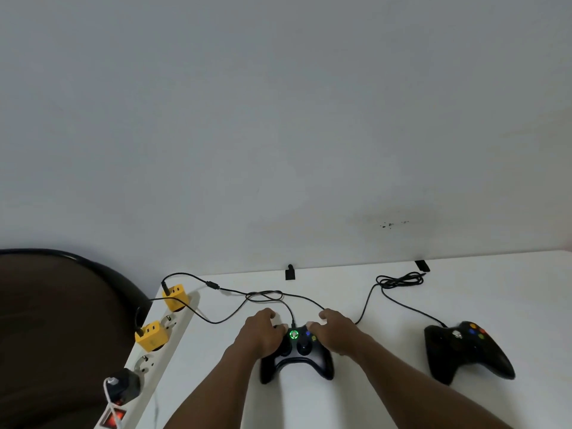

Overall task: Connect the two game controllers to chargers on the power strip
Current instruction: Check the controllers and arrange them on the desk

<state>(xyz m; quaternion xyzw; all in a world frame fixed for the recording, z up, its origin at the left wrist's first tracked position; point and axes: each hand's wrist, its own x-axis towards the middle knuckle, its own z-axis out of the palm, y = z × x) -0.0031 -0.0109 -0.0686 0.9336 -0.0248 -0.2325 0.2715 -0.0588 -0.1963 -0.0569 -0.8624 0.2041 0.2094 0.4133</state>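
Observation:
A black game controller (297, 359) lies on the white table (387, 407) in front of me, its centre ring lit green. My left hand (260, 332) grips its left side and my right hand (335, 331) grips its right side. Its black cable (216, 320) runs left toward the white power strip (164, 345). Two yellow chargers, one far (175, 297) and one near (151, 335), sit in the strip, each with a black plug in it. A second black controller (467, 351) rests at the right, unlit, its cable (399, 281) partly coiled behind it.
A black plug (123, 387) with a white cord sits in the strip near its lit red switch (113, 418). Two black clips, one (290, 271) and another (422, 265), stand at the table's back edge by the wall. A dark round chair (62, 320) is at the left.

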